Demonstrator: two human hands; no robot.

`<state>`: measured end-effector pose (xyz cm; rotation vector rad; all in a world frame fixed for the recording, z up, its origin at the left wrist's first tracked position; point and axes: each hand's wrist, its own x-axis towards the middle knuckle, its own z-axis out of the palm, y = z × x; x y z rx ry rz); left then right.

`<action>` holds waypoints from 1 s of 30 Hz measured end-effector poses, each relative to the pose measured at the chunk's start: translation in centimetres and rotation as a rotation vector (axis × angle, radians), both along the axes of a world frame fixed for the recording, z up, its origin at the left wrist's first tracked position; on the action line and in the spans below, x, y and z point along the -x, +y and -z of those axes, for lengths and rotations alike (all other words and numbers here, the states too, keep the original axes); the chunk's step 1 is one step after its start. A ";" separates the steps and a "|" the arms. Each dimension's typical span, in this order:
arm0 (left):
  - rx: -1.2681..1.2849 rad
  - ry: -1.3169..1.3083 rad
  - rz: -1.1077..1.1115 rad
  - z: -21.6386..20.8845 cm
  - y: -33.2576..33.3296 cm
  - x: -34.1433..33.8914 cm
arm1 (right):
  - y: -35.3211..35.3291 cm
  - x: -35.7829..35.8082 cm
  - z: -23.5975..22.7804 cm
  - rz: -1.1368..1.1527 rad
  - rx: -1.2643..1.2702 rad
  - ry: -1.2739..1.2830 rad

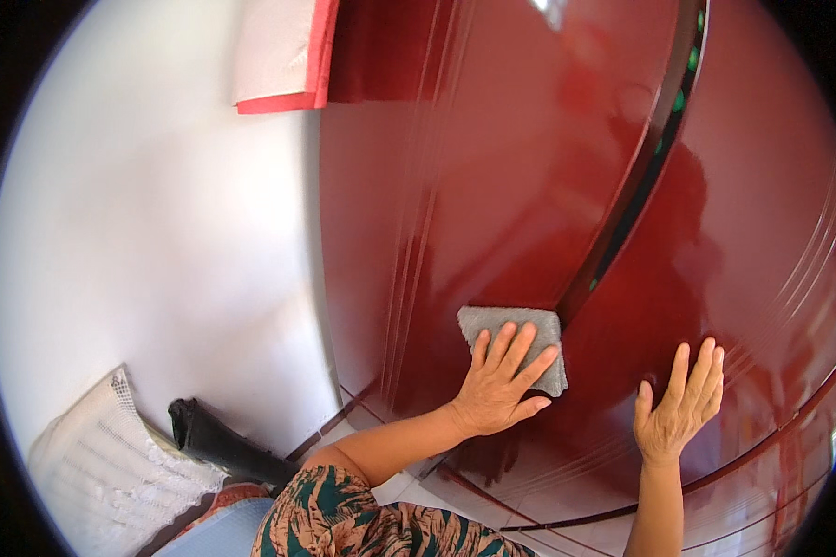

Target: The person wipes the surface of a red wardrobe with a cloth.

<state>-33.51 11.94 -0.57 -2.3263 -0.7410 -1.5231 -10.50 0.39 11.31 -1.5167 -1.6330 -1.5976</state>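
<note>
My left hand (500, 390) lies with spread fingers on a folded grey cloth (555, 376), pressing it flat against a glossy dark red panel (520, 213) that looks like a cabinet door. The cloth sits by the lower end of a dark strip (636, 200) with green spots, set into the panel. To the right, my right hand (680, 408) is raised with its fingers stretched out and holds nothing. Its palm faces the red surface; whether it touches is not clear.
A white wall (176, 232) stands on the left. White fabric with a red border (279, 56) hangs at the upper left. At the lower left are a white mesh cloth (111, 464) and a black rolled item (223, 446). Dark red trim (752, 469) runs along the lower right.
</note>
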 end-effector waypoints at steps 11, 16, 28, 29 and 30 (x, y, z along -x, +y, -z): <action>-0.014 -0.454 -0.251 -12.2 12.0 14.0 | -0.1 0.0 0.2 0.049 -0.037 -0.020; 0.025 -0.554 -0.367 -15.0 14.3 18.0 | 0.0 0.4 0.1 0.029 -0.038 -0.024; -0.235 0.088 0.112 -12.3 4.6 4.7 | -0.1 0.4 0.1 0.051 -0.025 0.012; -0.224 0.135 0.170 -12.6 3.9 3.9 | -0.2 0.4 0.1 0.056 -0.020 0.011; -0.204 0.136 0.159 -13.2 3.7 3.7 | -0.2 0.4 0.1 0.061 -0.015 0.009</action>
